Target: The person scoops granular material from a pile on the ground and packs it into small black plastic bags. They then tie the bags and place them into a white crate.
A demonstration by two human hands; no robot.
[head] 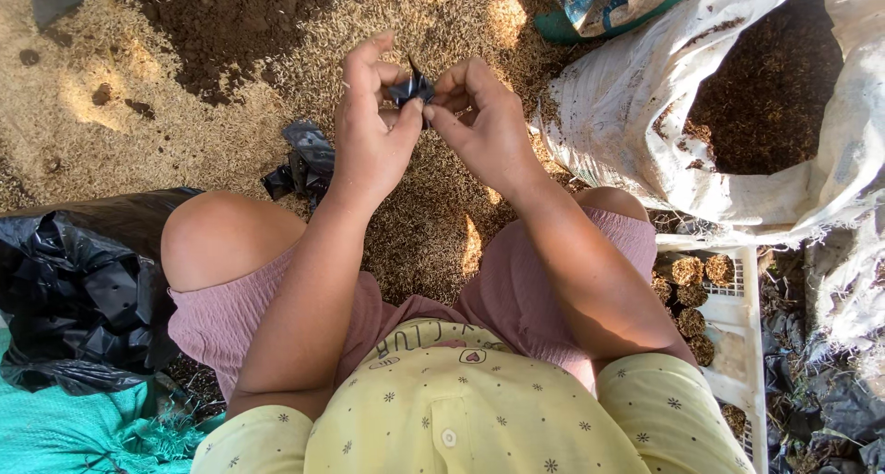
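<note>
Both hands meet in front of me over a ground of rice husk (184, 133). A small black plastic bag (411, 88), crumpled and folded, is pinched between them. My left hand (371, 128) grips it from the left with thumb and fingers. My right hand (479, 119) pinches its right edge with fingertips. More small black plastic bags (304, 160) lie on the husk just below my left hand. My knees, in pink shorts, sit under the forearms.
A big white sack (645, 114) of dark soil mix stands open at the right. A white crate (737, 317) holding several filled small bags is at lower right. A large black plastic sheet (83, 290) lies at left. Dark soil pile (230, 17) at top.
</note>
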